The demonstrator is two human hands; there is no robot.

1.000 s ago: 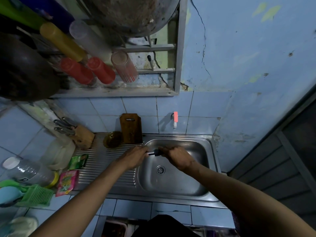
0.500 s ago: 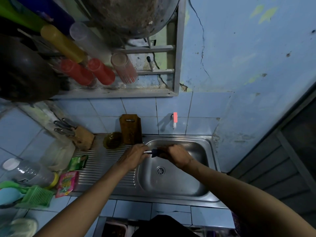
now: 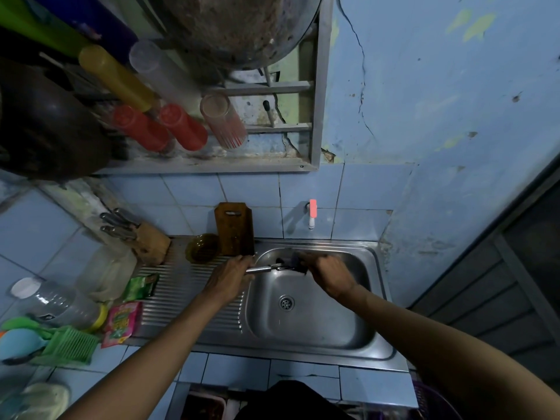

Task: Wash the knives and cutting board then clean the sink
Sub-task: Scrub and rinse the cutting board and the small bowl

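You stand at a steel sink (image 3: 318,325) with a ribbed drainboard (image 3: 181,286) to its left, set in a tiled table (image 3: 236,371); pale blue tiles and a cracked, peeling blue wall (image 3: 424,116) rise behind it. A tap (image 3: 312,214) with a pink handle pokes out of the tiles above the basin. Overhead, a metal rack (image 3: 266,86) carries upturned red, yellow and clear cups (image 3: 181,125) and a big scorched pot (image 3: 236,25). The cutting board (image 3: 234,228) leans upright against the tiles at the back of the drainboard, with a small amber bowl (image 3: 202,247) just beside it and a knife block (image 3: 148,242) further left. At the left edge lie a clear bottle (image 3: 57,301), a green sachet (image 3: 139,287), a pink sachet (image 3: 121,322) and a green plastic scoop (image 3: 65,344). The sachets carry print, but it is too blurred to read.

Your left hand (image 3: 230,278) curls round the metal handle of the knife (image 3: 263,269), held level over the back left of the basin. Your right hand (image 3: 328,277) grips a dark sponge (image 3: 295,262), pressed on the blade.

Since half a second ago both hands have shifted slightly toward the back of the basin, and more of the handle now shows between them; everything else lies as it was
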